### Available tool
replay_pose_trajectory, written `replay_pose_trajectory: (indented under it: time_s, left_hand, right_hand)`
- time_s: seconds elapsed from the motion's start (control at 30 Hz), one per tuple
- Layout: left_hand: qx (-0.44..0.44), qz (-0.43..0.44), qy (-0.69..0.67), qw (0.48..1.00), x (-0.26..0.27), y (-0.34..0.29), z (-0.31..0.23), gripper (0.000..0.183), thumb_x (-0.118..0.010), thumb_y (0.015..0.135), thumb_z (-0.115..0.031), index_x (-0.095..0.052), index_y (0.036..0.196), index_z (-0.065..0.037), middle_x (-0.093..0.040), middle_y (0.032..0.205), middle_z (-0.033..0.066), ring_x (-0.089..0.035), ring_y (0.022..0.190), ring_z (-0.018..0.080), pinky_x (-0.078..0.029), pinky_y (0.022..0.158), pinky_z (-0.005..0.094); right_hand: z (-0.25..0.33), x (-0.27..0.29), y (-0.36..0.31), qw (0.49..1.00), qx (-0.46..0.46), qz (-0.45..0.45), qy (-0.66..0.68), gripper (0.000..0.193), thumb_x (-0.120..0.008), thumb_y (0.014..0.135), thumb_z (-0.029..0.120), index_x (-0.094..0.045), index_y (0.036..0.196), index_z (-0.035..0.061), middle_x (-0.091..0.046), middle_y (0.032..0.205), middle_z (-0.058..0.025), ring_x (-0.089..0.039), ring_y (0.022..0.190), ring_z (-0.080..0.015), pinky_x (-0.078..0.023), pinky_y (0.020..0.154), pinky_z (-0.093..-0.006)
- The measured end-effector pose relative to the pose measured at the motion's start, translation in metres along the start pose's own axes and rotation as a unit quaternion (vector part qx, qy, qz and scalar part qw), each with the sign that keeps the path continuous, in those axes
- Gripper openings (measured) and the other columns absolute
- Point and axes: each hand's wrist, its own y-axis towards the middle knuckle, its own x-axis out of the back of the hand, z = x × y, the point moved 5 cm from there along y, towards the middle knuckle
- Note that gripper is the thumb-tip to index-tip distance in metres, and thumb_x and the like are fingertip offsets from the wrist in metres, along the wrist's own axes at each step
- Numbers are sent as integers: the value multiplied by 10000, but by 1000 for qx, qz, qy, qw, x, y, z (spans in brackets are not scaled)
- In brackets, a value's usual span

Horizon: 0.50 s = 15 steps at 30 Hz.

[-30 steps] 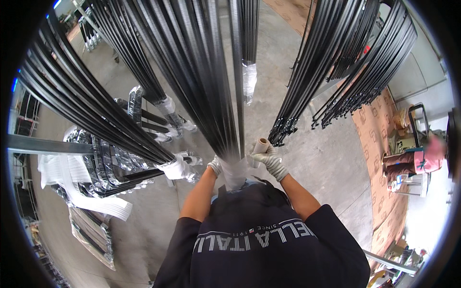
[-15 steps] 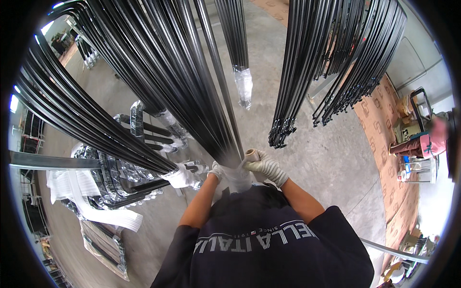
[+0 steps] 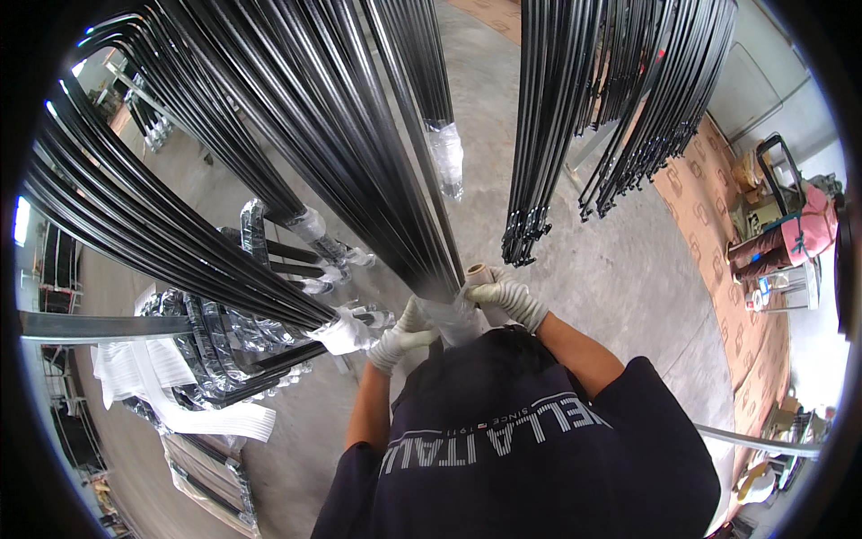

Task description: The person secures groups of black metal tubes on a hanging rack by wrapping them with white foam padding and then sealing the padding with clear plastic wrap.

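Note:
A thick bundle of long black metal tubes (image 3: 359,162) slants down toward my chest, its lower end covered in whitish plastic film (image 3: 452,319). My right hand (image 3: 508,298), in a white ribbed work glove, is closed around a roll of stretch film (image 3: 478,274) at the right side of that end. The roll's brown cardboard core shows on top. My left hand (image 3: 404,340), gloved the same way, is closed against the left side of the wrapped end; some of its fingertips are hidden there.
More black tubes hang at the left (image 3: 180,234) and at the right (image 3: 548,117), several with film-wrapped ends. White foam sheet (image 3: 215,418) lies over wrapped black parts at left. Metal bars (image 3: 108,327) cross the sides. A person in pink (image 3: 808,225) is at far right.
My left hand has come lower and nearer to me along the left side of the wrapped end, showing more of itself. The right hand with the film roll stays at the right side. The view has shifted slightly.

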Motion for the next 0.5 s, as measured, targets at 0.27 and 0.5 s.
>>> replay_pose_trajectory:
  time_s: [0.27, 0.5]
  left_hand:
    - [-95, -226, 185, 952, -10, 59, 17, 386, -478, 756, -343, -488, 1019, -61, -540, 1038, 14, -435, 1040, 173, -241, 942, 366]
    - [-130, -235, 253, 929, -18, 64, -1, 373, -450, 769, -332, -499, 1007, -50, -565, 1005, 36, -448, 1035, 222, -231, 940, 396]
  right_hand:
    - [-37, 29, 14, 990, 23, -78, -111, 381, -697, 587, 148, -532, 924, 81, -557, 731, -11, -514, 643, -111, -440, 556, -273]
    - [-5, 46, -40, 967, 52, -86, 235, 504, -627, 561, -25, -433, 1020, 51, -543, 866, -102, -568, 741, -260, -493, 716, -415]
